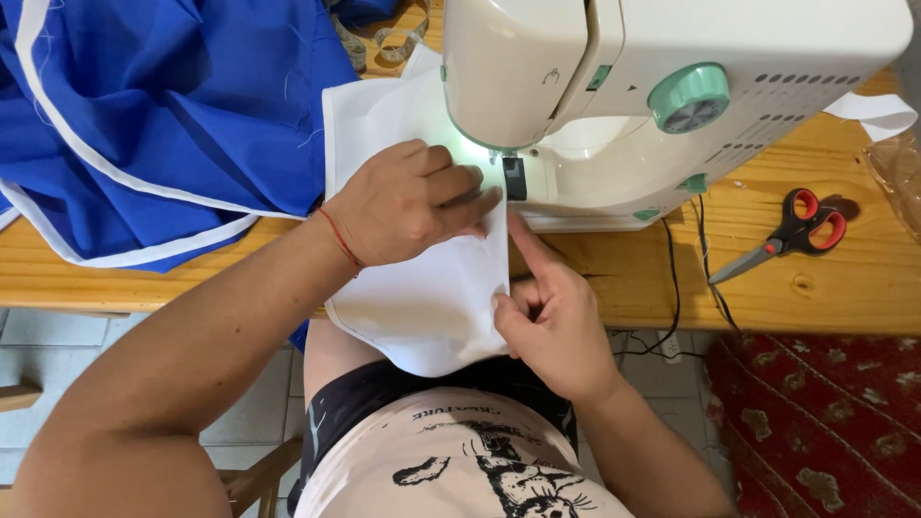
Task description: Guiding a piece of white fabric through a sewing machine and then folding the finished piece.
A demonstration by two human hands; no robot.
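Observation:
A piece of white fabric [422, 297] lies under the head of a white sewing machine [624, 86] and hangs over the table's front edge. My left hand [408, 201] rests flat on the fabric, fingers pointing toward the lit needle area. My right hand [552, 321] pinches the fabric's right edge just in front of the machine, forefinger stretched toward the needle. A red thread bracelet circles my left wrist.
Blue fabric with white trim [163, 115] is heaped at the left of the wooden table [825, 278]. Red-handled scissors [791, 235] lie at the right. A measuring tape [393, 38] lies behind. Black cords [672, 288] hang off the table. A red rug [815, 422] covers the floor.

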